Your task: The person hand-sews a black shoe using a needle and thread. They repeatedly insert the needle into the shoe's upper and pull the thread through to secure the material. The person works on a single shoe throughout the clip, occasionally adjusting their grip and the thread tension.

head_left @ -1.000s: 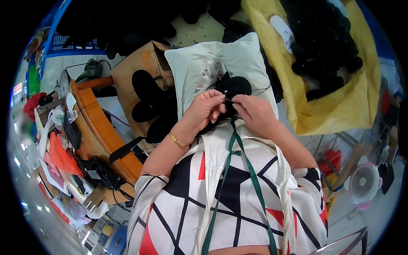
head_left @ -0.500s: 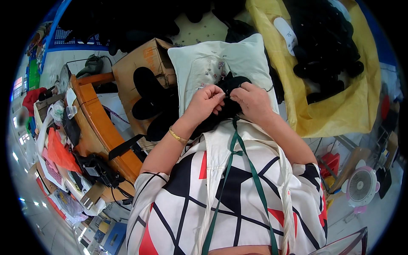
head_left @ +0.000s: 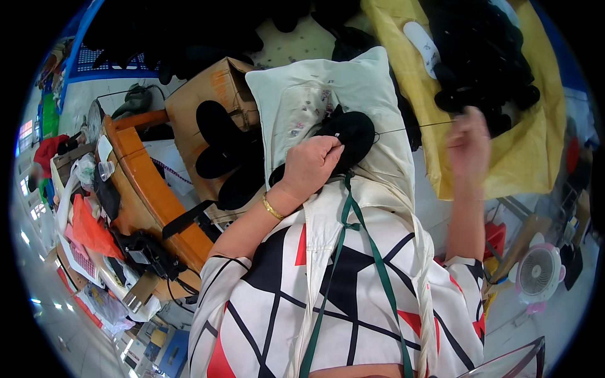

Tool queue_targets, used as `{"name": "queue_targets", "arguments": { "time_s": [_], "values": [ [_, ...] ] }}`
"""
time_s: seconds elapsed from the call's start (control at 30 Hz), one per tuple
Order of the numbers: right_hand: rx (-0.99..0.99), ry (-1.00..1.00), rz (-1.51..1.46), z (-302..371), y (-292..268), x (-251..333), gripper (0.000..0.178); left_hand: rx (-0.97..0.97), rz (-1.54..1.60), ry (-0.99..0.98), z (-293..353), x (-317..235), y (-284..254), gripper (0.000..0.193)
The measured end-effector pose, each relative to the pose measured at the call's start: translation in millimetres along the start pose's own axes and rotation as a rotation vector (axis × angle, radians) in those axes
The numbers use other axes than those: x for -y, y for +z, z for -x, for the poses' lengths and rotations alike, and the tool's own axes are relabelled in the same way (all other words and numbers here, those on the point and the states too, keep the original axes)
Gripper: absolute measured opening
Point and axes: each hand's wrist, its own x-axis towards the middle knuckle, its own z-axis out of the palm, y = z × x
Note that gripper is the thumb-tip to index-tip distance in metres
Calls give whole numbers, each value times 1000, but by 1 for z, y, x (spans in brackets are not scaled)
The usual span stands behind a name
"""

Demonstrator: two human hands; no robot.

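On a pale cushion point(head_left: 268, 91) in front of me lies what looks like a black cloth shoe point(head_left: 359, 133), rounded end to the right. My left hand point(head_left: 312, 162) is closed over its near side and grips it. A dark thread point(head_left: 413, 129) runs taut from the shoe's right edge to my right hand point(head_left: 469, 148). That hand is raised well to the right, fingers drawn together on the thread; motion blurs it, and I cannot make out a needle. Green apron ties point(head_left: 346, 217) hang just below the shoe.
More black shoe-like pieces point(head_left: 217, 123) lean by a cardboard box point(head_left: 201, 82) on the left. To the right, a yellow sack point(head_left: 532, 151) holds several black pieces and a white insole point(head_left: 421, 47). A wooden frame point(head_left: 142, 170) stands left, a fan point(head_left: 539, 274) right.
My hands were together over the black shoe, pinching at the thread. My right hand has swung out to the right, drawing the thread long; my left has closed on the shoe.
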Motion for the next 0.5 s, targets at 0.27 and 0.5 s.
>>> {"name": "queue_targets", "arguments": {
  "time_s": [0.27,0.5],
  "values": [
    [-620,-609,-72,-20,-197,126,25,-7,-490,449,-1,8,1,7],
    [-719,-746,176,-26,-145,117,15,-23,-548,598,-14,16,-6,10]
  ]
}}
